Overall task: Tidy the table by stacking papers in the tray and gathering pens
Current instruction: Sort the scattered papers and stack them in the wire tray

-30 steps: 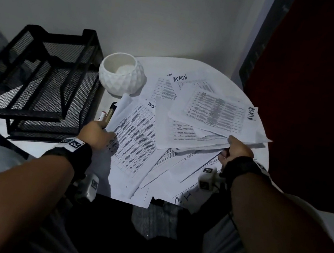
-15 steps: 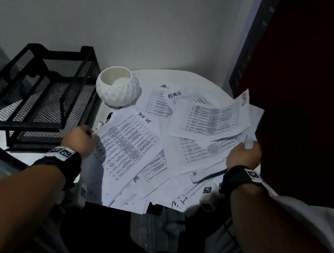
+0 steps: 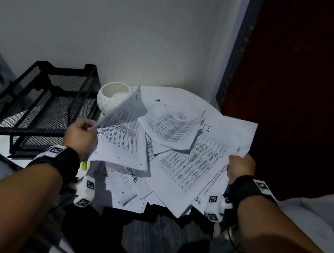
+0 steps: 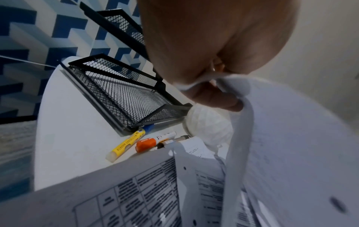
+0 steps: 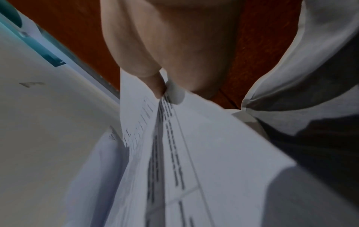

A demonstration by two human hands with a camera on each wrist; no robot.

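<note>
Change: both hands have come up with the papers [image 3: 182,150]; a second ago the sheets lay flat on the tabletop, now the bundle sags between the grips.
Meaning: gather step under way, nothing in the tray [image 3: 41,107] yet.
Left hand [image 3: 81,135]: pinching the bundle's left edge, thumb over fingers.
Right hand [image 3: 241,166]: pinching its right edge.
Papers vs grip: held only at the two edges; loose sheets hang off the near edge, likely to slip.
Pens [image 4: 143,142]: uncovered, at the tabletop's left edge just beside the tray front; white bowl [image 3: 115,99] behind.
</note>
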